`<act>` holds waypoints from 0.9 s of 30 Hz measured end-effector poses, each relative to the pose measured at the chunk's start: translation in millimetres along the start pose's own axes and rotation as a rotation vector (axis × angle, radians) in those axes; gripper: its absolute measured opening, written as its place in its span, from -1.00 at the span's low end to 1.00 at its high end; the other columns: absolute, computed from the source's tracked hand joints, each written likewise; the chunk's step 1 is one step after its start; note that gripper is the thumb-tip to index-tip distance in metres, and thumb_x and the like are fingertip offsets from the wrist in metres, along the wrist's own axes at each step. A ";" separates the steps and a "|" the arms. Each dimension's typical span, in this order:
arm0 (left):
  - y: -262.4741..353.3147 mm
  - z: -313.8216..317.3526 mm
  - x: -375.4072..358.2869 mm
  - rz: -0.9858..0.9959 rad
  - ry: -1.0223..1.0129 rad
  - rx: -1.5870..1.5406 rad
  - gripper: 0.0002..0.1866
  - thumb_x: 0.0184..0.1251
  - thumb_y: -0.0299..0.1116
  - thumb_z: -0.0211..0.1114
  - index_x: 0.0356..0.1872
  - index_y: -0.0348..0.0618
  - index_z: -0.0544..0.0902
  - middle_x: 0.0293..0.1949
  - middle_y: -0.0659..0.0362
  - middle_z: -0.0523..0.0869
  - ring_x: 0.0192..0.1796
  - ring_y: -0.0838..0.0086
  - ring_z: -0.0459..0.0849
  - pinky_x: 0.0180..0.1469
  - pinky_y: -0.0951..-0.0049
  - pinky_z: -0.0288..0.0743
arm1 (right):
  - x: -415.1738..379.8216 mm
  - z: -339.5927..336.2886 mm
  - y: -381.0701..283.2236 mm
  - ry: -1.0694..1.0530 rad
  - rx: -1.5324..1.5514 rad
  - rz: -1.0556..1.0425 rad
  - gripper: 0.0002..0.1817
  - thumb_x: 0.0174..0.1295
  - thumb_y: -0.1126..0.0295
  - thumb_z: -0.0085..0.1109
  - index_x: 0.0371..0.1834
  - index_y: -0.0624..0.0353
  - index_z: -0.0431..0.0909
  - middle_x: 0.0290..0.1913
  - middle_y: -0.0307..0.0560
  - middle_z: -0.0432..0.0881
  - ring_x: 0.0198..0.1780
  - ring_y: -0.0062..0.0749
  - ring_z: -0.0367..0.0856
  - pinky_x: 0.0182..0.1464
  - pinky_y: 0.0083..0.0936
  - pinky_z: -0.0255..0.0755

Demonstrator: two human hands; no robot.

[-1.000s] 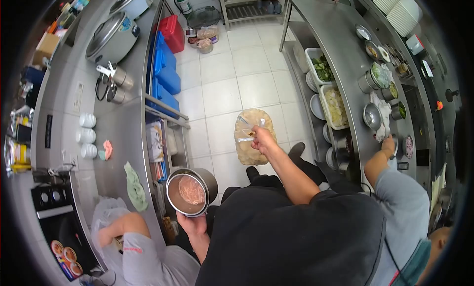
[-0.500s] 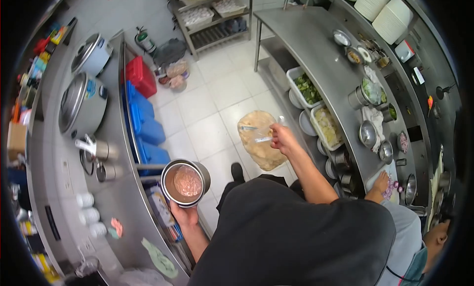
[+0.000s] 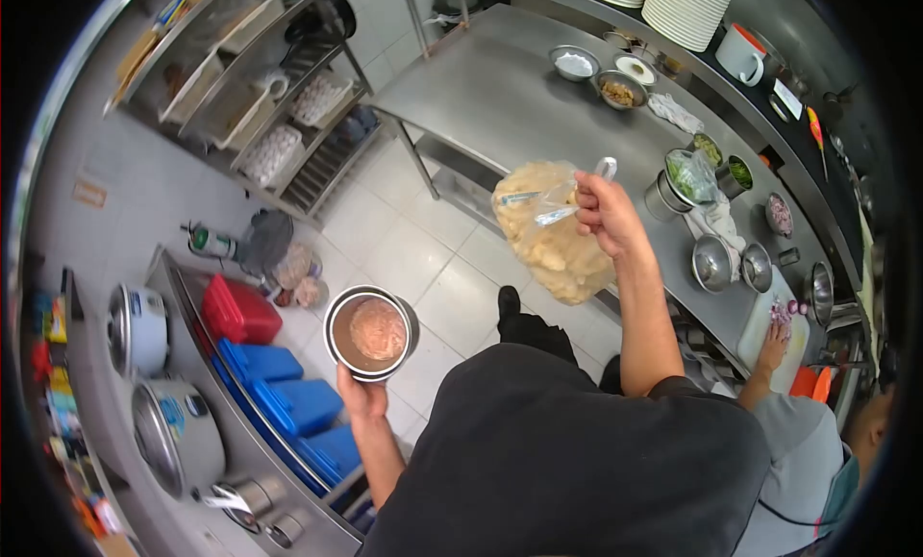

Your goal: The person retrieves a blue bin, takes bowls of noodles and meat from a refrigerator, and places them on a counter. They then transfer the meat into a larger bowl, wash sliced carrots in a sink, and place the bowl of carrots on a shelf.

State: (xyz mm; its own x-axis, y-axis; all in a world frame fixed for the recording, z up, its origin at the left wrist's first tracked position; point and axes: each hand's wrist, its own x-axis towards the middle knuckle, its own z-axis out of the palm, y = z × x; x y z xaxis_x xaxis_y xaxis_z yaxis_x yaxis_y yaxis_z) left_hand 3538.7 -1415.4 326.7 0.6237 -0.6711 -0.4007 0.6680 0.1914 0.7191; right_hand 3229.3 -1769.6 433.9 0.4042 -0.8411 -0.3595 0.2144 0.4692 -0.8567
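Steel pot in left fingers; bag in right.

Over there the worktable is satiny metal, the pot smooth metal, shiny-rimmed. The bag is clear, glossy, crinkled plastic, the blue bins smooth plastic, the black shirt matt cloth.

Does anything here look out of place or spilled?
Perhaps the filled plastic bags at floor level near the red container: goods seem odd there, though what's beneath is unclear. No spill shows from the left hand's pot or the right hand's large bag.
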 end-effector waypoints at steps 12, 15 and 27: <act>0.5 192.0 218.0 -0.159 -0.210 0.100 -0.45 0.64 -0.08 -0.10 0.45 -0.22 0.40 0.40 0.04 0.55 0.40 0.19 0.56 0.41 0.09 0.48 | 172.3 -57.0 -68.5 0.296 -0.363 -0.008 -0.68 0.41 0.07 0.23 -0.26 0.09 0.48 -0.49 -0.39 0.34 -0.57 -0.67 0.27 -0.54 -0.56 0.31; -10.1 225.6 278.7 -0.224 -0.251 0.083 -0.49 0.66 -0.14 -0.11 0.41 -0.23 0.44 0.36 0.05 0.58 0.38 0.25 0.57 0.43 0.15 0.45 | 215.2 -84.7 -28.9 0.420 -0.689 -0.026 -0.61 0.38 0.08 0.24 -0.08 0.23 0.55 -0.44 -0.20 0.50 -0.47 -0.41 0.49 -0.38 -0.41 0.46; -39.5 361.5 466.3 -0.613 -0.708 0.487 -0.49 0.58 -0.13 0.06 0.39 -0.22 0.44 0.30 0.10 0.61 0.36 0.38 0.55 0.36 0.24 0.46 | 241.2 61.6 -66.1 0.500 -0.798 -0.144 -0.64 0.39 0.05 0.25 -0.21 0.17 0.64 -0.29 0.07 0.72 -0.24 0.04 0.69 -0.14 -0.15 0.54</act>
State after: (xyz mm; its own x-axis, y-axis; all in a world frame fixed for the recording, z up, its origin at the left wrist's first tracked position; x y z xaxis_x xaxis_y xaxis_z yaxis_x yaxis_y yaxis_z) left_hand 3656.4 -1994.8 316.7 -0.2495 -0.8508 -0.4625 0.4554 -0.5246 0.7193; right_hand 3367.4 -1986.8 426.6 -0.0451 -0.9810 -0.1888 -0.5127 0.1850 -0.8384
